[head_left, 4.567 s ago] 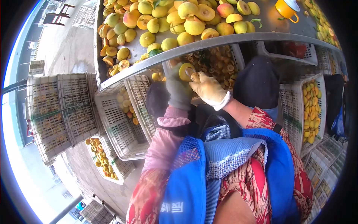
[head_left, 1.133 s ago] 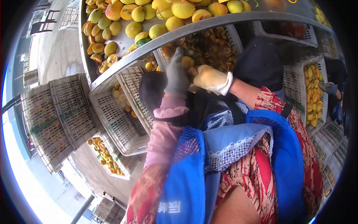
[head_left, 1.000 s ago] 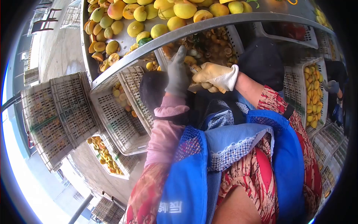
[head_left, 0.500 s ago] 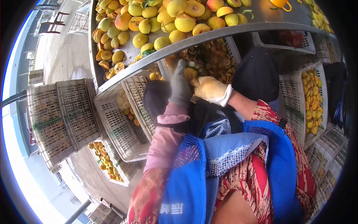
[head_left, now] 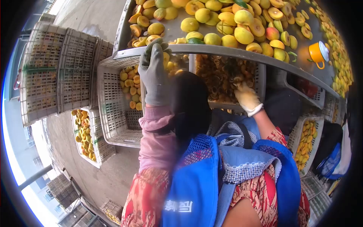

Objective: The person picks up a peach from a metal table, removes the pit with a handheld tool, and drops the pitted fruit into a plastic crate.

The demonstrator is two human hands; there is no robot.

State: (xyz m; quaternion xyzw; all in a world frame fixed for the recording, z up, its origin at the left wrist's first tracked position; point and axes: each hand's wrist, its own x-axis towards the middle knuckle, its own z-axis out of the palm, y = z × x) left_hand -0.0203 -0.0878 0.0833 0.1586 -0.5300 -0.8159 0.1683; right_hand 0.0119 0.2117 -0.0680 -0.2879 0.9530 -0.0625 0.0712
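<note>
My left hand [head_left: 153, 72], in a grey glove with a dark palm, is raised at the metal table's near rim [head_left: 211, 49]. Its fingers are curled, and whatever they hold is hidden. Just beyond the fingertips lie halved yellow peaches [head_left: 155, 28]. My right hand [head_left: 247, 99], in a cream glove, reaches down over a crate of brown peach scraps [head_left: 217, 83] below the table. Its fingers look closed and slightly blurred, so I cannot make out what is in them. Left of my knee, a white crate [head_left: 113, 98] contains peach halves [head_left: 130, 85].
Whole and cut peaches [head_left: 242, 30] cover much of the table, with an orange mug [head_left: 317, 53] at its right. Stacked crates [head_left: 56, 72] stand at left. Another crate of peach halves [head_left: 86, 134] sits on the floor; one more [head_left: 305, 143] is at right.
My hands were together around a peach half over the scraps crate. Now they are apart: the left has moved to the table rim, the right deeper over the crate. The view has shifted.
</note>
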